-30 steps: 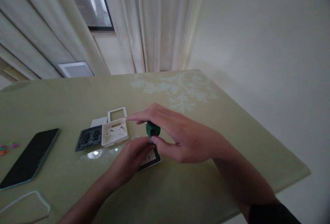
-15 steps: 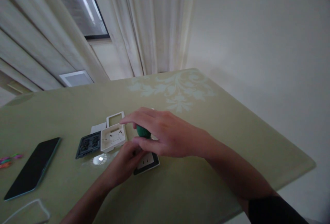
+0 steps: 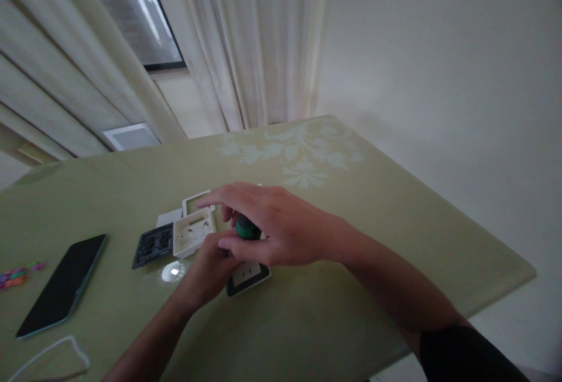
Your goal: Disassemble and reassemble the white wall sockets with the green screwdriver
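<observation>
My right hand [image 3: 272, 227] is curled round a small tool with a dark green handle [image 3: 246, 228], thumb and fingers pinching it upright. It stands over a socket plate with a white face and dark rim [image 3: 248, 276] lying on the green table [image 3: 351, 265]. My left hand [image 3: 211, 268] rests on the left part of that socket plate, fingers bent and pressing on it. What lies under the tool's tip is hidden by my hands.
Left of my hands lie a white back box [image 3: 193, 232], a white frame [image 3: 196, 200], a flat white piece [image 3: 169, 217] and a black socket insert [image 3: 152, 245]. A dark phone [image 3: 61, 285], a clear phone case [image 3: 48, 361] and small coloured bits [image 3: 17, 273] are farther left. Curtains hang behind the table.
My right hand with the green-handled tool has come down and a little left, closer over the socket plate. My left hand has stayed on the plate. The view shifted slightly.
</observation>
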`<move>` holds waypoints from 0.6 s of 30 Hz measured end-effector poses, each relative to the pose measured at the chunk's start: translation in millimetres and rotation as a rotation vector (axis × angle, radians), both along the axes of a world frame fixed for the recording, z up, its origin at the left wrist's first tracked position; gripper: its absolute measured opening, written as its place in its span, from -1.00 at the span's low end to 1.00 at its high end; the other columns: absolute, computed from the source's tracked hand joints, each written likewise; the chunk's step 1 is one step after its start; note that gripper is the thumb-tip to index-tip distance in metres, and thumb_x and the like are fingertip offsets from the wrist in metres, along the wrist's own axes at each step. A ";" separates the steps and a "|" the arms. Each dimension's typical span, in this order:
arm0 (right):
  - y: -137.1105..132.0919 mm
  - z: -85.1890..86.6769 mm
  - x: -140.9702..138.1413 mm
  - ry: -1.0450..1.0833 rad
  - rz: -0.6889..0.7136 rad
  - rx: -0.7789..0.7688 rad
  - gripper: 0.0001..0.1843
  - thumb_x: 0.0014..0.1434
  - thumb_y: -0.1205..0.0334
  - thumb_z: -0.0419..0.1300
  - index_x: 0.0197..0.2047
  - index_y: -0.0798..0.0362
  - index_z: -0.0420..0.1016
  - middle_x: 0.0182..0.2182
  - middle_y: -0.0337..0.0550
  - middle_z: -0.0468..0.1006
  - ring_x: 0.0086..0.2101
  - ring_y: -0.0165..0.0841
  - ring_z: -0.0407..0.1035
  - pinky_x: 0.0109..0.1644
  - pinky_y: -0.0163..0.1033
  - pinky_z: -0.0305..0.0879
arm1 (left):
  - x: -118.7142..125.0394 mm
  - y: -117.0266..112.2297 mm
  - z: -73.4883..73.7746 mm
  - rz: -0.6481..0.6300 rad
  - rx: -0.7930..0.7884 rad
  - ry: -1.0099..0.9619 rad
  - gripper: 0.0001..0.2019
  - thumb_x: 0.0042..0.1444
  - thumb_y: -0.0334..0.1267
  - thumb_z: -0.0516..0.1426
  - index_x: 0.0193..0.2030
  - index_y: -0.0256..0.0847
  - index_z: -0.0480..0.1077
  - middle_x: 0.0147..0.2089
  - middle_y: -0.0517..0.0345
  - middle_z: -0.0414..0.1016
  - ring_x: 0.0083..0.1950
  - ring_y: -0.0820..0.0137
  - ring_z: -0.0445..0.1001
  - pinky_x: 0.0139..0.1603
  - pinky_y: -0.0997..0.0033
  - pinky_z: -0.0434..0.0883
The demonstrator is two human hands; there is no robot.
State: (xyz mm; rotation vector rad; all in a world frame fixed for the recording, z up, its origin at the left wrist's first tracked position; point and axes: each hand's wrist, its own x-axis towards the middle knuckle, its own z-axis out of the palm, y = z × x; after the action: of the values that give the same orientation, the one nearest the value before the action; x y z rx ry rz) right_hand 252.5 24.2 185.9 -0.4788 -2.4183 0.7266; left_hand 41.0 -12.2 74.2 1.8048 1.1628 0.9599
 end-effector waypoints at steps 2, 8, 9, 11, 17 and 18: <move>1.1 -1.4 -0.3 0.011 0.007 0.003 -0.46 0.44 0.27 0.24 0.43 0.12 0.31 0.24 -0.03 0.58 0.09 -0.26 0.50 0.23 -0.13 0.39 | 0.9 1.7 0.5 0.011 -0.024 -0.048 -0.92 0.18 -0.27 0.35 -0.26 -0.22 0.60 -0.31 0.14 0.69 -0.29 0.27 0.62 -0.36 0.43 0.56; 2.3 -2.5 -0.6 -0.006 -0.023 0.002 -0.51 0.45 0.21 0.27 0.38 0.08 0.36 0.21 0.00 0.59 0.13 -0.24 0.49 0.24 -0.15 0.40 | -6.8 3.8 -4.7 -0.002 -0.010 -0.011 -0.74 0.24 -0.19 0.32 -0.45 -0.24 0.56 -0.47 0.17 0.59 -0.43 0.35 0.52 -0.44 0.47 0.47; 2.4 -2.7 -0.4 -0.002 -0.026 0.010 -0.50 0.46 0.21 0.25 0.39 0.09 0.35 0.23 0.00 0.57 0.14 -0.24 0.48 0.25 -0.15 0.40 | -7.0 4.3 -4.5 0.030 0.006 -0.004 -0.77 0.22 -0.21 0.34 -0.44 -0.24 0.56 -0.46 0.17 0.59 -0.42 0.34 0.52 -0.45 0.48 0.45; 2.6 -3.7 -0.1 0.008 -0.029 0.020 -0.48 0.48 0.21 0.21 0.43 0.10 0.31 0.24 0.00 0.56 0.17 -0.26 0.47 0.26 -0.16 0.39 | -5.1 5.5 -2.0 0.065 0.027 -0.017 -0.87 0.18 -0.26 0.35 -0.35 -0.25 0.59 -0.38 0.16 0.65 -0.35 0.32 0.56 -0.40 0.47 0.49; 2.2 -4.5 -1.0 -0.024 -0.102 0.020 -0.44 0.46 0.19 0.25 0.44 0.09 0.29 0.21 0.02 0.60 0.09 -0.24 0.52 0.18 -0.11 0.42 | 7.3 5.4 7.5 0.037 0.046 -0.050 -0.80 0.21 -0.22 0.34 -0.42 -0.23 0.60 -0.46 0.17 0.65 -0.42 0.30 0.60 -0.46 0.47 0.50; 1.5 -3.6 -0.7 -0.036 -0.138 0.023 -0.44 0.45 0.18 0.26 0.43 0.09 0.29 0.20 0.02 0.61 0.06 -0.23 0.53 0.14 -0.10 0.43 | 8.9 4.8 7.9 0.072 0.056 -0.066 -0.80 0.19 -0.21 0.36 -0.43 -0.21 0.60 -0.47 0.19 0.65 -0.44 0.31 0.59 -0.48 0.47 0.50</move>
State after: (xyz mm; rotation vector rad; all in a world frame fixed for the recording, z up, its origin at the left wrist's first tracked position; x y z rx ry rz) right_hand 251.8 25.7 182.3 -0.6479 -2.3965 0.6343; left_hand 49.9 -7.4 82.1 1.7720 1.1774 1.0956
